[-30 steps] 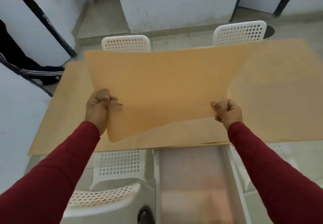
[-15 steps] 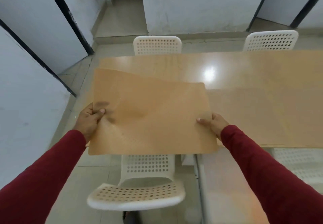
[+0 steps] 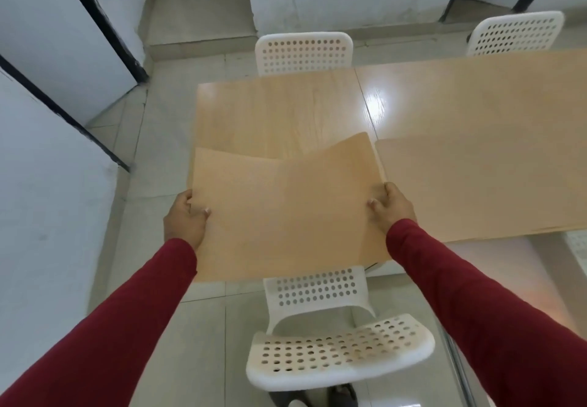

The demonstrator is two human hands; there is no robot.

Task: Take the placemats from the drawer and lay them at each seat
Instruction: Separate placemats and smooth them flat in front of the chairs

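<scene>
Wooden table [image 3: 286, 111], white chair [image 3: 336, 352] tucked below. Left hand [image 3: 184, 219], right hand [image 3: 392, 205] pinch mat [image 3: 286, 213] edges, fingers closed. Laying step; next, lower flat, release.

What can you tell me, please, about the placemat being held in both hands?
The placemat is a thin, tan, rectangular sheet with a faint speckled, cork-like look. It is flexible: it bows, with its far right corner curling up. The left hand has a grip on its left edge and the right hand on its right edge, thumbs on top. It sits low over the near left end of the table, its near edge overhanging toward the chair. A second mat lies flat to its right.
</scene>
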